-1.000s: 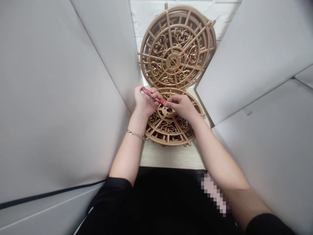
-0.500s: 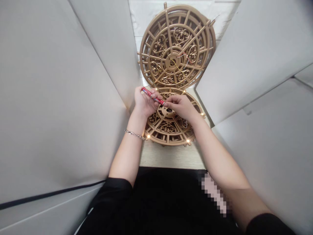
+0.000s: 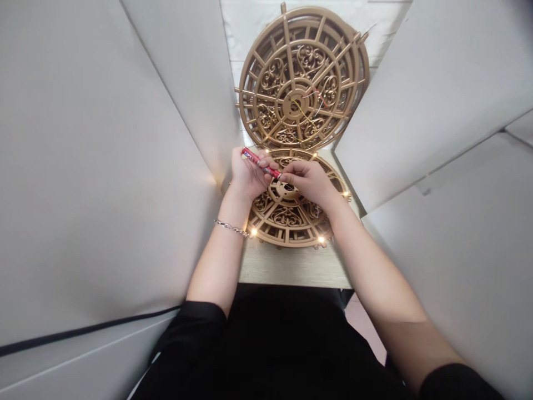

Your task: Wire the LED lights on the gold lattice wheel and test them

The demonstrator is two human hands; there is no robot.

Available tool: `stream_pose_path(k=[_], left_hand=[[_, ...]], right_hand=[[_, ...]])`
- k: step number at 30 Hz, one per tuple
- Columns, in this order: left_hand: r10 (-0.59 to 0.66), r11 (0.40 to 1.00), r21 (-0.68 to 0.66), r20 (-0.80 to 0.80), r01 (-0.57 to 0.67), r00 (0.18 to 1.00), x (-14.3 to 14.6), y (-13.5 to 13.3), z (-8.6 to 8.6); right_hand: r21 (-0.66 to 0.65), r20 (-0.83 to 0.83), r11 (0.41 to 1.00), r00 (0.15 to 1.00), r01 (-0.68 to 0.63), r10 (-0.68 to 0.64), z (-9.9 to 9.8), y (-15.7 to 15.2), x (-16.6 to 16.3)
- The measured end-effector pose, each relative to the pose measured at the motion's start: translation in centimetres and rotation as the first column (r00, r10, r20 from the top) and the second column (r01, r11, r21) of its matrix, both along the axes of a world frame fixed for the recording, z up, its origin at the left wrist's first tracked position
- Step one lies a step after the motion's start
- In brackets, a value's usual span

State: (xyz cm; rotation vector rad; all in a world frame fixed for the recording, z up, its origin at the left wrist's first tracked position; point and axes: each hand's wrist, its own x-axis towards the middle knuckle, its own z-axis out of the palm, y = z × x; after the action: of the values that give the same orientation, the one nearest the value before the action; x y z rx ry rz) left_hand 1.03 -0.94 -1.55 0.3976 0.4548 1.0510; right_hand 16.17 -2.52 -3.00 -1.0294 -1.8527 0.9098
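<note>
Two red batteries [image 3: 261, 163], lined up end to end, lie across my left hand [image 3: 251, 173], whose fingers curl round them. My right hand [image 3: 307, 179] pinches at their lower right end; what thin part may sit between its fingertips is hidden. A dark thin wire shows near the upper left end. Below both hands lies a gold openwork disc [image 3: 287, 241] with scroll patterns, on a pale table. Small bulbs [image 3: 321, 239] glow warm around its rim.
More gold discs [image 3: 300, 50] lean stacked against a white brick wall behind, with yellow and red wires [image 3: 307, 118] at their hub. Grey panels [image 3: 158, 139] stand close on both sides. The pale tabletop [image 3: 291, 266] ends just before my body.
The view has shifted very slightly. Both hands keep the same hold on the batteries, and the rim bulbs stay lit.
</note>
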Motion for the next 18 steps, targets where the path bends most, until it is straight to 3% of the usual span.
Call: stream_pose_path(k=[18], left_hand=[[0.041,0.997,0.073,-0.129,-0.032,0.991,0.07,-0.33,0.86]], right_hand=[[-0.039,-0.027,0.999,0.999,0.021,-0.022,0.04,-0.01,-0.16]])
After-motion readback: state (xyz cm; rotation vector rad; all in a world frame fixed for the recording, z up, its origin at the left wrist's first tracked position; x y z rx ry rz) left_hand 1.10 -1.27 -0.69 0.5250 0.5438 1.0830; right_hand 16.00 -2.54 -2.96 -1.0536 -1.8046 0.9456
